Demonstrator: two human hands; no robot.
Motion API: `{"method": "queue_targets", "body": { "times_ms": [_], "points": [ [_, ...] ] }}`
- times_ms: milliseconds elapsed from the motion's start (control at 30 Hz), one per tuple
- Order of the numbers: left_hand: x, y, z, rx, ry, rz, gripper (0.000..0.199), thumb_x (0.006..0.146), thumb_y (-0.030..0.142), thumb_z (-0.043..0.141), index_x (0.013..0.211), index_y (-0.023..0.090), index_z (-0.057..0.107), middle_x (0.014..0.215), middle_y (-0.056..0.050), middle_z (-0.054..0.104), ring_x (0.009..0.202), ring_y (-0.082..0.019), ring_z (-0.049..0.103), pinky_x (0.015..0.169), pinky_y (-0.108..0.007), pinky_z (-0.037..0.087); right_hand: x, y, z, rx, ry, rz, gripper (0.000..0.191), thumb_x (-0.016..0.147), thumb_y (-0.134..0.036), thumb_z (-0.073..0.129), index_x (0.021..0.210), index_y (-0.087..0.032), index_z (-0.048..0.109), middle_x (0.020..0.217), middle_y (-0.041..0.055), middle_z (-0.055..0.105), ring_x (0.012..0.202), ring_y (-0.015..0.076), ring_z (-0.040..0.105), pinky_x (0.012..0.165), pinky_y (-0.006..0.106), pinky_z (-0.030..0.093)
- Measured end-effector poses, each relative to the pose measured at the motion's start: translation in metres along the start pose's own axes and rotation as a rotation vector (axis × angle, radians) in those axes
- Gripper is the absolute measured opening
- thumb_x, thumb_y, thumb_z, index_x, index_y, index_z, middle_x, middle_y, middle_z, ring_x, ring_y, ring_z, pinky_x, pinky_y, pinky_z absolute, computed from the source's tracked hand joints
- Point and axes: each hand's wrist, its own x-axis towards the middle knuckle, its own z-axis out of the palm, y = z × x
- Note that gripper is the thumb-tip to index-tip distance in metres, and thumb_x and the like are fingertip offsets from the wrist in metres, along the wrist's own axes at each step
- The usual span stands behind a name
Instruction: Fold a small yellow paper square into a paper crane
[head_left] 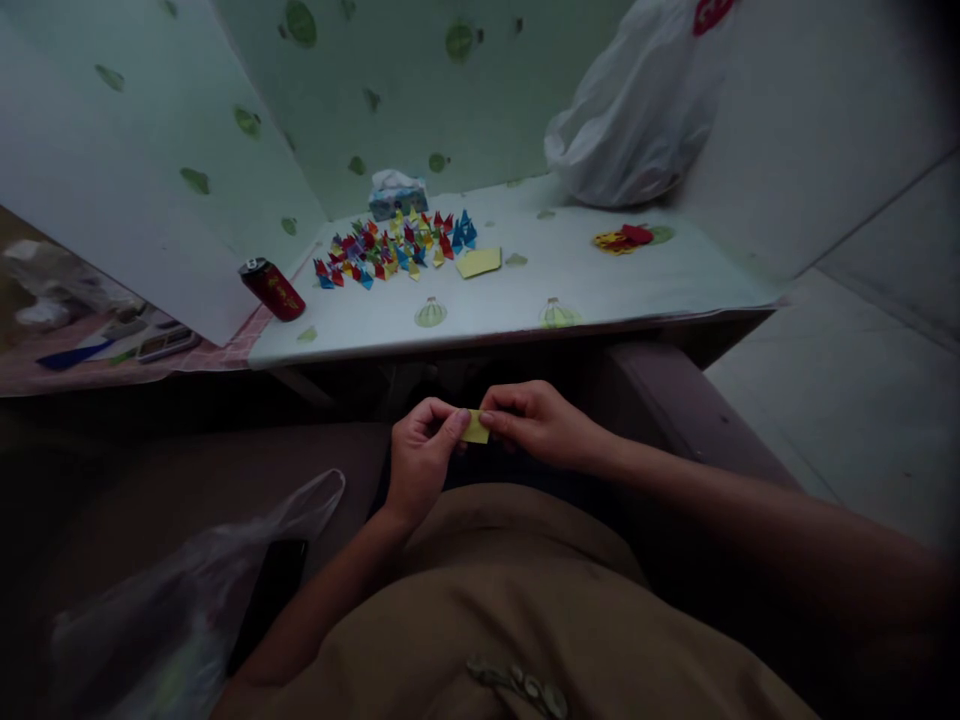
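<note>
The left hand [424, 452] pinches one end of a small yellow paper [475, 430] between thumb and bent fingers, while the right hand [541, 425] has its fingers closed on the upper right corner; the paper sits between them, above the lap [517, 472]. Should the two pull unevenly, it could skew or tear, and a thumb pressing off line might leave a crooked crease (the dim light probably makes edges hard to judge). A loosened pinch could drop so light a piece.

Around them, from the left, a clear plastic bag [169, 600] lies near a dark phone-like slab [271, 592], which the left forearm [334, 598] might nudge. On the tabletop [495, 310] are a red can [274, 289], a crowd of folded paper figures [401, 245] in many colours, a tissue box [398, 199] behind them, a flat yellow sheet [480, 262], a red and yellow heap [622, 238] and a white plastic bag [634, 115]. The tabletop's front edge comes between the hands and those figures.
</note>
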Motion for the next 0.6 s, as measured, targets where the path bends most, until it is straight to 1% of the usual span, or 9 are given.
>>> {"method": "queue_targets", "body": {
  "times_ms": [100,167,233,300,400,467,533,600],
  "points": [
    [-0.0021,-0.0022,0.0031,0.001,0.047,0.022,0.032,0.087,0.041,0.070,0.069,0.017,0.061,0.058,0.004,0.057,0.054,-0.008,0.051,0.054,-0.020,0.041,-0.0018,0.0004,0.0043,-0.055,0.049,-0.053,0.025,0.090,-0.031,0.056,0.071,-0.016,0.061,0.058,-0.0015,0.056,0.054,0.0103,0.049,0.053,0.024,0.034],
    [-0.0022,-0.0020,0.0040,0.016,0.076,0.048,0.035,0.089,0.044,0.069,0.067,0.017,0.059,0.058,0.004,0.055,0.053,-0.008,0.049,0.052,-0.020,0.039,-0.0029,0.0007,0.0072,-0.036,0.063,-0.039,0.026,0.091,-0.031,0.055,0.070,-0.016,0.061,0.058,-0.0014,0.056,0.053,0.0104,0.048,0.052,0.024,0.034],
    [-0.0014,-0.0009,0.0037,0.031,0.077,0.060,0.037,0.089,0.045,0.068,0.067,0.017,0.060,0.057,0.004,0.055,0.053,-0.008,0.049,0.052,-0.020,0.039,-0.0037,0.0007,0.0089,0.016,0.063,0.002,0.026,0.092,-0.033,0.055,0.072,-0.017,0.061,0.057,-0.0013,0.056,0.052,0.0108,0.050,0.051,0.024,0.035],
    [-0.0004,0.0002,0.0028,0.013,0.039,0.036,0.033,0.088,0.046,0.069,0.073,0.017,0.064,0.058,0.003,0.059,0.053,-0.009,0.052,0.052,-0.021,0.041,-0.0038,0.0006,0.0087,0.056,0.084,0.031,0.026,0.092,-0.034,0.055,0.073,-0.017,0.061,0.057,-0.0014,0.057,0.052,0.0112,0.051,0.051,0.024,0.037],
    [0.0005,0.0006,0.0017,-0.049,-0.030,-0.028,0.028,0.082,0.044,0.075,0.080,0.017,0.068,0.064,0.001,0.065,0.054,-0.010,0.057,0.053,-0.021,0.044,-0.0026,0.0008,0.0069,0.074,0.143,0.027,0.026,0.091,-0.034,0.056,0.071,-0.018,0.059,0.056,-0.0018,0.056,0.052,0.0115,0.051,0.052,0.024,0.037],
    [0.0003,0.0006,0.0012,-0.058,-0.055,-0.058,0.026,0.080,0.041,0.078,0.078,0.016,0.068,0.065,0.001,0.067,0.053,-0.009,0.057,0.053,-0.021,0.044,-0.0014,0.0014,0.0064,0.107,0.160,0.014,0.023,0.090,-0.033,0.059,0.072,-0.019,0.059,0.059,-0.0018,0.057,0.053,0.0115,0.053,0.053,0.025,0.039],
    [-0.0003,0.0010,0.0010,-0.053,-0.065,-0.078,0.026,0.079,0.039,0.078,0.075,0.016,0.067,0.064,0.001,0.066,0.053,-0.009,0.057,0.053,-0.021,0.044,-0.0006,0.0019,0.0066,0.162,0.147,0.009,0.019,0.087,-0.034,0.063,0.075,-0.019,0.060,0.064,-0.0015,0.060,0.055,0.0115,0.055,0.053,0.025,0.041],
    [-0.0009,0.0015,0.0011,-0.053,-0.073,-0.084,0.026,0.080,0.039,0.077,0.075,0.016,0.067,0.063,0.001,0.066,0.053,-0.009,0.057,0.053,-0.021,0.045,-0.0006,0.0018,0.0067,0.185,0.127,0.020,0.020,0.086,-0.034,0.065,0.075,-0.018,0.060,0.064,-0.0016,0.060,0.054,0.0114,0.056,0.052,0.025,0.042]
  ]
}}
